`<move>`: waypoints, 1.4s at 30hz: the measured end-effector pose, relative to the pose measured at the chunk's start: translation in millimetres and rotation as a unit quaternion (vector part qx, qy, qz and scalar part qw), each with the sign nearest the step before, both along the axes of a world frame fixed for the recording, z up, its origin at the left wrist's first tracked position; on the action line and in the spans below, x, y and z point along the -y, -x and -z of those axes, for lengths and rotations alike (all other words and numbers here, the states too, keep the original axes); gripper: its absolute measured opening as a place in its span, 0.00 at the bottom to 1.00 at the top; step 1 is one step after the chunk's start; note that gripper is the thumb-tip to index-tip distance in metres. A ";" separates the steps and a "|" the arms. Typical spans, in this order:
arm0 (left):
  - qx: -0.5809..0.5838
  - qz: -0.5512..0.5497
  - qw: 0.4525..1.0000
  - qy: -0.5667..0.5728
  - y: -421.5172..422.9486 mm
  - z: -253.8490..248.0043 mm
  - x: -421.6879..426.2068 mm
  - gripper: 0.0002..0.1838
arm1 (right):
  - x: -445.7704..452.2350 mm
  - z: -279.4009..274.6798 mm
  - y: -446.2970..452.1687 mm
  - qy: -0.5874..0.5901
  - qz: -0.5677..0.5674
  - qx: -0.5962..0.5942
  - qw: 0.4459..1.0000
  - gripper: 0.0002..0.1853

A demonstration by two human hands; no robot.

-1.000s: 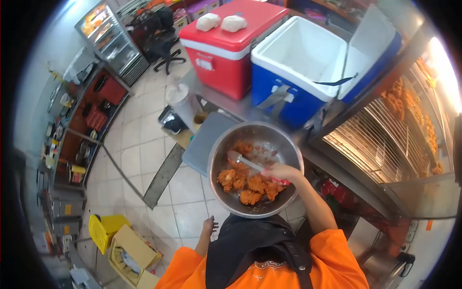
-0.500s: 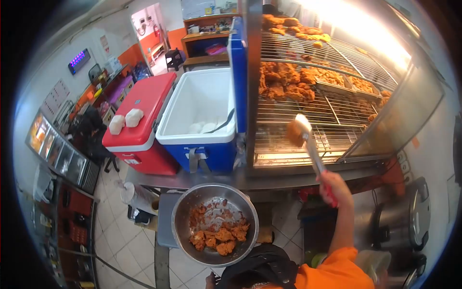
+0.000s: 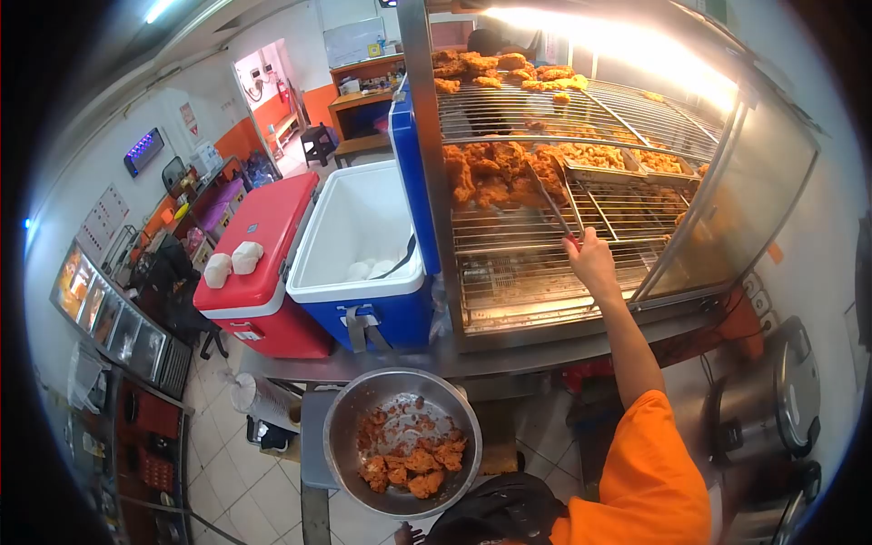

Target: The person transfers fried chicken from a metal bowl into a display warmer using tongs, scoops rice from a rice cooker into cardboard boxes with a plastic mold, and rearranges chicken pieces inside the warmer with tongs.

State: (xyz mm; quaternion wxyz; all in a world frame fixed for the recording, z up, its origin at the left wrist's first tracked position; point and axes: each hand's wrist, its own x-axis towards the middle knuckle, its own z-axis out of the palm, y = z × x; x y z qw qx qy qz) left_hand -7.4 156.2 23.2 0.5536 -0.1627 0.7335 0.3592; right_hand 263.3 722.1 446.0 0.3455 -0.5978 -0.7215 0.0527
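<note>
Reaching into the heated display cabinet, my right hand (image 3: pixel 593 265) is closed around the handle of metal tongs (image 3: pixel 555 206). The tong tips are among the pile of fried chicken (image 3: pixel 486 177) on the middle wire rack. Whether a piece is still between the tips cannot be made out. Below stands a steel bowl (image 3: pixel 338 434) with several fried chicken pieces (image 3: pixel 420 459) and crumbs in it. Only a small part of my left hand (image 3: pixel 403 534) shows at the bottom edge, near the bowl; its fingers are mostly hidden.
Left of the cabinet frame (image 3: pixel 434 118) are an open blue cooler (image 3: pixel 391 313) with white bundles inside and a shut red cooler (image 3: pixel 259 232) with two white bundles on its lid. A sliding glass door (image 3: pixel 736 218) borders the cabinet's right. A large pot (image 3: pixel 758 400) stands at lower right.
My right hand has moved up and forward into the cabinet, bringing the tongs with a chicken piece to the middle-rack pile. The camera view has shifted, so the cabinet appears farther left.
</note>
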 end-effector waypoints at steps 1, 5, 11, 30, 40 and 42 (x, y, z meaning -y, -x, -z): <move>0.001 -0.002 1.000 0.003 -3.6 0.0 3.2 0.21 | 4.6 -4.2 0.0 0.002 -0.002 0.002 1.000 0.21; 0.007 -0.007 1.000 0.015 -14.0 -3.1 10.8 0.21 | 13.4 -9.6 -6.1 0.032 0.002 0.027 0.999 0.21; 0.009 -0.010 1.000 0.022 -10.2 3.4 17.4 0.21 | 13.6 1.6 -16.0 0.010 -0.022 0.019 1.000 0.18; -0.030 -0.020 0.998 0.056 -22.4 -60.1 9.4 0.21 | 100.9 -37.9 -42.6 0.168 0.038 -0.012 0.985 0.17; -0.051 -0.014 0.997 -0.053 -0.8 -30.4 30.1 0.21 | 69.8 -10.4 -34.5 0.083 0.012 0.033 0.996 0.16; 0.017 -0.001 0.985 -0.170 28.0 143.6 85.5 0.14 | 72.2 -19.8 -44.6 0.056 -0.011 0.079 0.995 0.16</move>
